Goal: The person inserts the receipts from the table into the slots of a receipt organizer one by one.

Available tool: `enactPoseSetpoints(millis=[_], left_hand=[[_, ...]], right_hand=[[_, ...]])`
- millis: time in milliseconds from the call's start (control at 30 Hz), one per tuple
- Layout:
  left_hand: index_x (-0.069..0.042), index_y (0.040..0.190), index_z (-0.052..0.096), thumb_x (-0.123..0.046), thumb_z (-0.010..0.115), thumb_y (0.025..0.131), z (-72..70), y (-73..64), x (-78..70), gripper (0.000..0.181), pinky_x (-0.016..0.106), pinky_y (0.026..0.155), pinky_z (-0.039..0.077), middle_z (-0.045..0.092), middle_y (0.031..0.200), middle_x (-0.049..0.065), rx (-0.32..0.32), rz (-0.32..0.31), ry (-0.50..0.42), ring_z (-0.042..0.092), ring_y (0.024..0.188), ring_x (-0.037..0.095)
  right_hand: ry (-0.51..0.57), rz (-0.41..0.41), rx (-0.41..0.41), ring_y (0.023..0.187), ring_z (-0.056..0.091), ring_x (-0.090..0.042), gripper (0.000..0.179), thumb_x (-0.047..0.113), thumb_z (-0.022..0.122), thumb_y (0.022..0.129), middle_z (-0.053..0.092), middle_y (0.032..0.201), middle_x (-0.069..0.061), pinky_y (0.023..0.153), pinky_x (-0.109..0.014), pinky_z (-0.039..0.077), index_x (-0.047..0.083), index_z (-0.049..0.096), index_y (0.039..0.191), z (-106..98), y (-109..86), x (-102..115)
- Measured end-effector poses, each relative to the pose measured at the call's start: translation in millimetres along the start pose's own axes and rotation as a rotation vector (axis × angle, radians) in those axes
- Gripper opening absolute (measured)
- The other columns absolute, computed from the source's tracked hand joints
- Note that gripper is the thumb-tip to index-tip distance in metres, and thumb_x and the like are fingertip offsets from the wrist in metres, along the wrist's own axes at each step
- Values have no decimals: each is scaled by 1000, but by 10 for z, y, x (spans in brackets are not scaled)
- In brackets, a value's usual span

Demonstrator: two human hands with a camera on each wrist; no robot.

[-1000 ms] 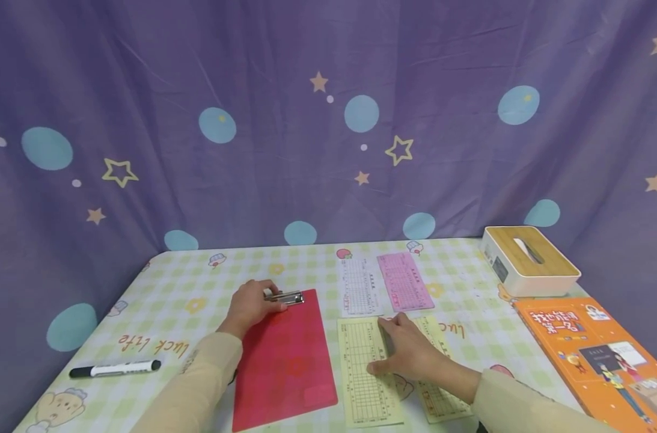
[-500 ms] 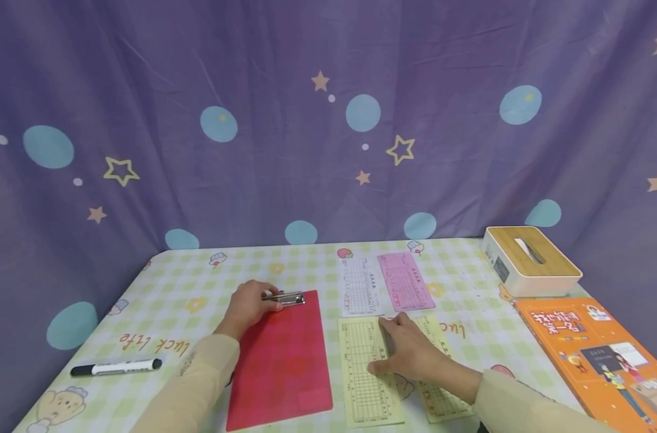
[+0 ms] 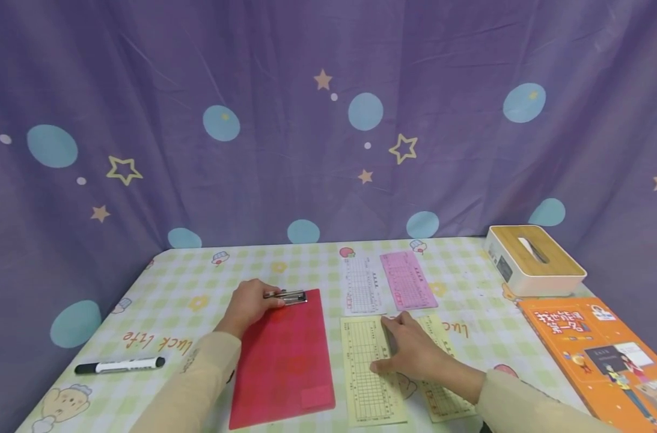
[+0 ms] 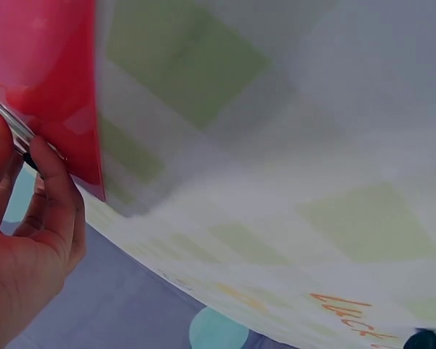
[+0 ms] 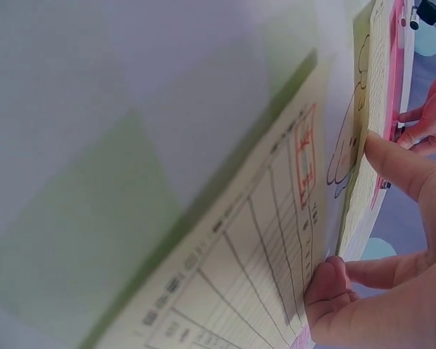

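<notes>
Two yellow forms (image 3: 368, 385) lie side by side nearest; the right hand (image 3: 412, 352) touches the left one's right edge, thumb and forefinger apart, and whether it pinches the paper I cannot tell. Left of them lies a red clipboard (image 3: 287, 361), its metal clip (image 3: 294, 298) gripped by the left hand (image 3: 247, 307). Beyond the yellow sheets rest a white form (image 3: 362, 288) and a pink form (image 3: 409, 281).

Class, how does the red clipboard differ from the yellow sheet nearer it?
The red clipboard looks larger than the yellow sheet. The clipboard is red, while the sheet is pale yellow with a printed grid. The clipboard bears a metal clip; the sheet has none. Both are oblong.
</notes>
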State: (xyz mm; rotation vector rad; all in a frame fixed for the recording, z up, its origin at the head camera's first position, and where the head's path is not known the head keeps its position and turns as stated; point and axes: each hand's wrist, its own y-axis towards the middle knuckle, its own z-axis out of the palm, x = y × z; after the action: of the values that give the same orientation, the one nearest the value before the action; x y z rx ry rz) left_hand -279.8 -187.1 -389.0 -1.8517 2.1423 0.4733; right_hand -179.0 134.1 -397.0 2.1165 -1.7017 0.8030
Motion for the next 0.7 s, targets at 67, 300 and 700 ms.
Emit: enactPoseSetpoints(millis=[67, 300, 700], left_hand=[[-5, 113, 79, -19, 82, 87, -4, 4, 6, 30, 48, 95, 52, 75, 110, 16, 5, 2, -2, 67, 106, 34], [-5, 114, 79, -22, 82, 87, -43, 26, -19, 32, 37, 79, 51, 76, 95, 11, 30, -10, -14, 63, 88, 24], [-3, 111, 79, -20, 83, 86, -72, 27, -19, 30, 24, 55, 48, 67, 70, 0, 63, -54, -86, 54, 55, 10]], right_hand=[[-1, 3, 0, 95, 45, -19, 98, 33, 94, 71, 48, 111, -7, 89, -42, 46, -8, 47, 147, -3, 3, 1], [3, 9, -2, 96, 46, -20, 97, 31, 94, 71, 49, 113, -9, 90, -43, 47, -8, 48, 146, -13, 4, 10], [-7, -6, -5, 91, 44, -18, 95, 31, 94, 70, 49, 109, -7, 84, -38, 46, -8, 51, 144, -6, 12, 12]])
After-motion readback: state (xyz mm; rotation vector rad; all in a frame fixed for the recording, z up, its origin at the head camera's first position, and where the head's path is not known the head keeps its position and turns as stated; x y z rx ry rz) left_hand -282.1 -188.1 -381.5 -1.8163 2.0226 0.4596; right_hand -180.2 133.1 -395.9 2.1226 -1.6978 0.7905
